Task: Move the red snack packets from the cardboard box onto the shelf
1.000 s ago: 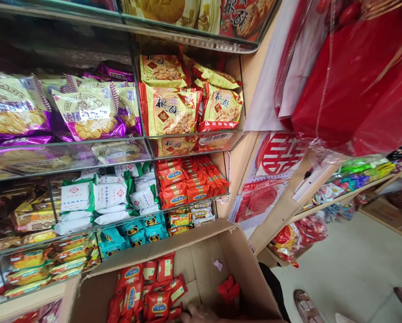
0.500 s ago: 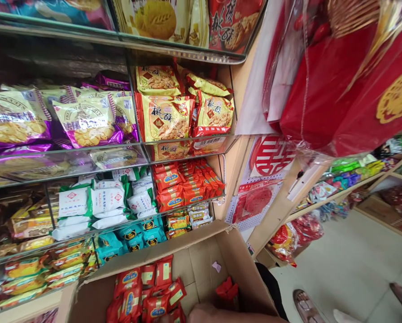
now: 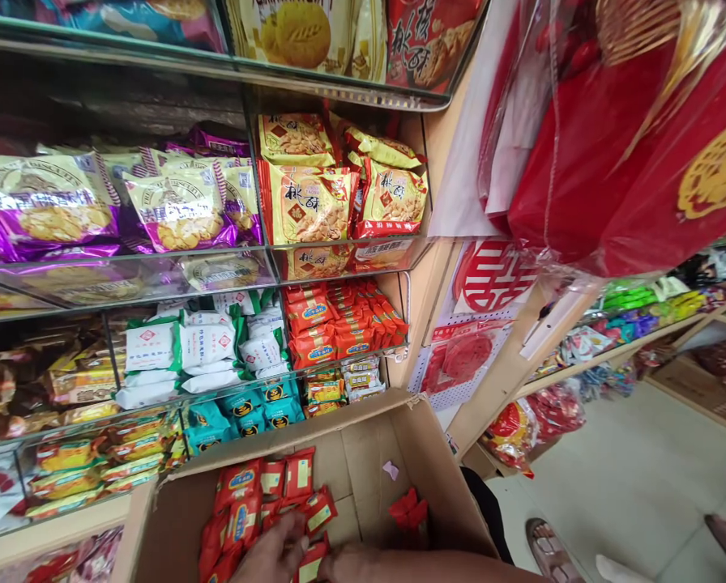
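An open cardboard box stands in front of the shelves at the bottom of the view. Several red snack packets lie in its left half. My right hand reaches in from the lower right, its forearm along the bottom edge, and rests on these packets. Its fingers lie over them and are partly cut off by the frame, so a grip cannot be made out. My left hand is out of view. Similar red-orange packets fill a glass shelf compartment just above the box.
Glass shelves hold purple biscuit bags, yellow-red pastry bags, white-green packs and teal packs. A crumpled red wrapper lies in the box. Red gift boxes hang at the right. A sandalled foot stands on the floor.
My right hand has moved left and further into the box, from its right bottom corner onto the red packets. The view has shifted slightly.
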Motion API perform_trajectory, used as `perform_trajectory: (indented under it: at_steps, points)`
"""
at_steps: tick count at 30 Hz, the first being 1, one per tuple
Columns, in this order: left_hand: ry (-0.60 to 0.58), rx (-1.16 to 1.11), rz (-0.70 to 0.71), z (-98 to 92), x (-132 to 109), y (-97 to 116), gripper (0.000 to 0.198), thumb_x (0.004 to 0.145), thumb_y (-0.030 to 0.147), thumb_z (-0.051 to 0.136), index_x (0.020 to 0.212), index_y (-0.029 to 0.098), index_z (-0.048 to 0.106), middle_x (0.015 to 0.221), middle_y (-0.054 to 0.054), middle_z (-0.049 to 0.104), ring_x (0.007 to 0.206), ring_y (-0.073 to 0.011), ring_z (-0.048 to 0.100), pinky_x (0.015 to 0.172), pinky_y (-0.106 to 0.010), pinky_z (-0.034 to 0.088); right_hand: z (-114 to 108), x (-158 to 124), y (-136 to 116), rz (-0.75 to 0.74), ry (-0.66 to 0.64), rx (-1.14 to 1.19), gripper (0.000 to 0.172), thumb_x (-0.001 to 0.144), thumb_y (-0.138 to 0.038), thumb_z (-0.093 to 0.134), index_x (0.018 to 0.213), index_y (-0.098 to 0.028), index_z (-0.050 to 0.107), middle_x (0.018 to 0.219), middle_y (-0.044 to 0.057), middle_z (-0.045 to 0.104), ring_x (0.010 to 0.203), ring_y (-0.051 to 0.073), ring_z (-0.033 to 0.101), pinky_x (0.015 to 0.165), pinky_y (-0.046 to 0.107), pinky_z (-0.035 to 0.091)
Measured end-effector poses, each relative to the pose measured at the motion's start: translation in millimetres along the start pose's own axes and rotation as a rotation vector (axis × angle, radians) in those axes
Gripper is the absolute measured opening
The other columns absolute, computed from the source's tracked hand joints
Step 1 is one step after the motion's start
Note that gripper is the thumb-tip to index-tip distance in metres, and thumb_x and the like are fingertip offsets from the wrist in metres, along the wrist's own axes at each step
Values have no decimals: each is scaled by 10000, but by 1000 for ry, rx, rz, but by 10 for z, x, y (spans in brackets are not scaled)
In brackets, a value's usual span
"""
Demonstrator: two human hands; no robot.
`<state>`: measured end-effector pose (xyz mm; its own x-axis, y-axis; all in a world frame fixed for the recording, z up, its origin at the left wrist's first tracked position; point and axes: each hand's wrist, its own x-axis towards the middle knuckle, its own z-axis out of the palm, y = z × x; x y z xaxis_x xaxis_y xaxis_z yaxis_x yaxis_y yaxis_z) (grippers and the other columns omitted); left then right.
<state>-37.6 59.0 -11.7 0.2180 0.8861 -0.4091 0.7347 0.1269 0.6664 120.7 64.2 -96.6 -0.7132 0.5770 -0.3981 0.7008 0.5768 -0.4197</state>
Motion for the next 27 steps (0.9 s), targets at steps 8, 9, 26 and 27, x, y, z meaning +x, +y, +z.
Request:
perform_trajectory:
  at_steps: [8,9,26,27]
  points:
    - [45,-65,16,-81,-54,1,449,772,345,427,1154,122,500,1240,-91,555,1136,-170,499,972,-276,361,-543,-289,-160,64,146,-38,296,703,-288,521,925,-117,618,903,137,666,779,265,623,631,320,484]
    - [65,-102,24,-111,-77,48,464,771,377,434,1167,140,490,1255,-75,542,1156,-168,479,984,-279,346,-681,-377,-168,77,215,46,301,705,-295,513,924,-116,614,880,128,665,751,252,618,628,312,475]
    - [629,-662,80,-312,-240,1292,424,728,567,446,822,184,602,711,1,641,698,-177,563,656,-249,444,-1552,-786,-469,184,1137,1122,383,859,-478,303,661,-192,463,589,-10,491,546,116,450,528,226,365]
    - [667,-612,75,-308,-248,1284,430,734,569,430,812,184,604,691,1,635,680,-179,559,639,-249,439,-1556,-792,-462,213,1175,1033,384,863,-467,296,636,-193,440,568,-11,474,528,115,434,516,229,346]
